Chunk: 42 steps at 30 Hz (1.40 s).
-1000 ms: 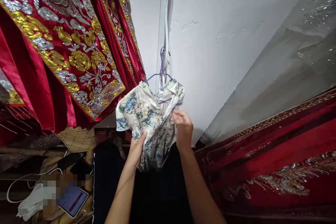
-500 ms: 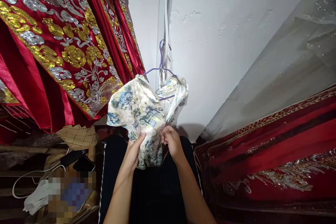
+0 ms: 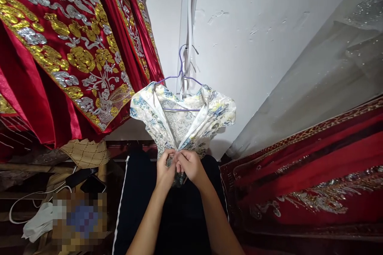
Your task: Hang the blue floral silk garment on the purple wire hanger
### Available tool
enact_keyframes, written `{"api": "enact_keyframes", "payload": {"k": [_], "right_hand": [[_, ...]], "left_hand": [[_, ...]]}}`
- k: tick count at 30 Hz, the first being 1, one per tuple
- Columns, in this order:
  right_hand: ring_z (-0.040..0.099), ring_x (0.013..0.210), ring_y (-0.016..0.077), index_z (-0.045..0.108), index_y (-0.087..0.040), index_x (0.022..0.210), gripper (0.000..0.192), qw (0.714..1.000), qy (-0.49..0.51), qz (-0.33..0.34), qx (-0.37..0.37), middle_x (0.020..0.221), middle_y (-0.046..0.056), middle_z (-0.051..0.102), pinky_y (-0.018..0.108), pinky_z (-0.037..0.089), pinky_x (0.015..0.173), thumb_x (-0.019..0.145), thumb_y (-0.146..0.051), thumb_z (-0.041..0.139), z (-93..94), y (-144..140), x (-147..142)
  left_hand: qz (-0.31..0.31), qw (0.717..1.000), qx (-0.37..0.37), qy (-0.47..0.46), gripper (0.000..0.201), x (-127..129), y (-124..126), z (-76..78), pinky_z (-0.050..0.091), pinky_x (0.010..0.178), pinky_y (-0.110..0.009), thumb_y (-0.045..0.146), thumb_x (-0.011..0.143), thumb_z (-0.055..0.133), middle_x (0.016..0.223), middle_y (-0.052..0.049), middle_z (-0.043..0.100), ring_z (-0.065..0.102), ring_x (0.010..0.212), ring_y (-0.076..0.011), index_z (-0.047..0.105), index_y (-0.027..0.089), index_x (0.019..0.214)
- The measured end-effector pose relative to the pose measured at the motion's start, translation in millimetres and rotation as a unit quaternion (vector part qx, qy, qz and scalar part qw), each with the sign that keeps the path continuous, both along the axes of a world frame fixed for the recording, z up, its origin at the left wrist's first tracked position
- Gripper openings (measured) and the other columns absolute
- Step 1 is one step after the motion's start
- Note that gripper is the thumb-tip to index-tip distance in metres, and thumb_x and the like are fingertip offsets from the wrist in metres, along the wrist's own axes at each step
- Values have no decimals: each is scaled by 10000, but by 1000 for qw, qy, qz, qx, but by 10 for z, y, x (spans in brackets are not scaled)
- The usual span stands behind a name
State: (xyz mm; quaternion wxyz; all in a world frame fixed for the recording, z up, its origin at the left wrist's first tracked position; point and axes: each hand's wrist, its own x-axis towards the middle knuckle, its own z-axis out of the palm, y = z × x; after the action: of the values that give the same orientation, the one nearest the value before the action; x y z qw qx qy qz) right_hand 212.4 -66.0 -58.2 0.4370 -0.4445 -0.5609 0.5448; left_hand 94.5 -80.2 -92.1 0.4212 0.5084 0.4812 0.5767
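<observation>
From the head camera we see our left hand [image 3: 165,167] and right hand [image 3: 189,166] pressed together, fingers pinched shut on the two front edges of a floral garment [image 3: 182,121] just below its open neckline. The garment hangs on a purple hanger [image 3: 181,77] hooked at the white wall [image 3: 254,48], its short sleeves spread to both sides. Red embroidered robes [image 3: 72,55] hang close on the left, nearly touching one sleeve. More red embroidered cloth [image 3: 305,183] lies to the right, under a sheer grey cover [image 3: 323,75]. A white cable [image 3: 26,201] lies lower left.
</observation>
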Motion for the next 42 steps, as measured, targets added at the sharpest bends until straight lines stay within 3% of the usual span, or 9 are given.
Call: {"api": "enact_keyframes", "payload": {"k": [4, 8, 15, 21, 26, 31, 33, 36, 42], "right_hand": [[442, 367, 113, 642, -195, 673, 301, 999, -29, -8, 15, 489, 6, 635, 237, 346, 427, 892, -377, 542, 110, -9, 77], [453, 362, 117, 656, -194, 683, 295, 999, -32, -10, 28, 502, 8, 651, 241, 370, 432, 892, -362, 532, 143, -1, 60], [411, 349, 106, 652, -185, 653, 247, 998, 40, -45, -34, 457, 4, 612, 233, 296, 396, 804, -351, 551, 220, 10, 92], [399, 372, 83, 668, -165, 674, 207, 992, 67, -103, 8, 460, -5, 601, 207, 278, 394, 764, -323, 568, 743, 372, 245], [380, 354, 65, 664, -138, 660, 188, 984, 79, -121, 103, 450, 12, 607, 194, 260, 380, 753, -279, 582, 1281, 763, 110], [364, 352, 47, 655, -144, 664, 183, 965, 103, -149, 190, 472, 0, 613, 184, 240, 374, 772, -238, 542, 1588, 831, 19], [363, 357, 46, 658, -149, 674, 191, 962, 104, -150, 206, 483, -5, 611, 183, 246, 373, 792, -241, 539, 1620, 807, 56], [402, 373, 54, 665, -154, 699, 187, 955, 98, -163, 227, 491, -11, 602, 178, 283, 384, 809, -241, 541, 1625, 787, 185], [417, 382, 56, 640, -164, 667, 170, 952, 104, -183, 221, 470, -16, 583, 169, 290, 394, 799, -222, 549, 1673, 802, 400]], "left_hand": [[-35, 998, 16, 39, 177, 62, -23, 19, 464, 742, -267, 362, 960, 546, 887, -30, 635, 603, 827, -178, 616, 210, 1016], [-6, 998, 39, 53, 182, 74, 1, 10, 459, 757, -263, 283, 907, 595, 969, -33, 620, 591, 869, -180, 583, 222, 1077], [-9, 995, 78, 63, 114, 96, 30, -12, 441, 733, -271, 278, 890, 600, 793, -11, 569, 558, 770, -171, 556, 203, 816], [-5, 987, 101, 125, 166, 198, -21, -90, 435, 745, -294, 303, 949, 561, 784, -16, 550, 556, 771, -180, 530, 214, 812], [20, 988, 100, 117, 167, 251, -17, -262, 436, 692, -292, 299, 947, 558, 775, -17, 541, 544, 727, -175, 514, 214, 810], [-25, 985, 95, 144, 150, 153, -17, -296, 449, 685, -291, 281, 942, 555, 765, -21, 560, 562, 719, -174, 539, 205, 815], [-72, 981, 84, 161, 154, 72, 21, -185, 458, 691, -290, 291, 938, 568, 774, -23, 583, 578, 731, -176, 560, 202, 813], [-128, 970, 103, 181, 110, -63, 169, 166, 481, 762, -308, 304, 925, 602, 856, -44, 644, 617, 829, -198, 640, 206, 891], [-39, 946, 280, 159, 328, -196, 676, 1265, 502, 879, -328, 329, 965, 580, 1042, -67, 686, 647, 943, -194, 626, 219, 1270]]}}
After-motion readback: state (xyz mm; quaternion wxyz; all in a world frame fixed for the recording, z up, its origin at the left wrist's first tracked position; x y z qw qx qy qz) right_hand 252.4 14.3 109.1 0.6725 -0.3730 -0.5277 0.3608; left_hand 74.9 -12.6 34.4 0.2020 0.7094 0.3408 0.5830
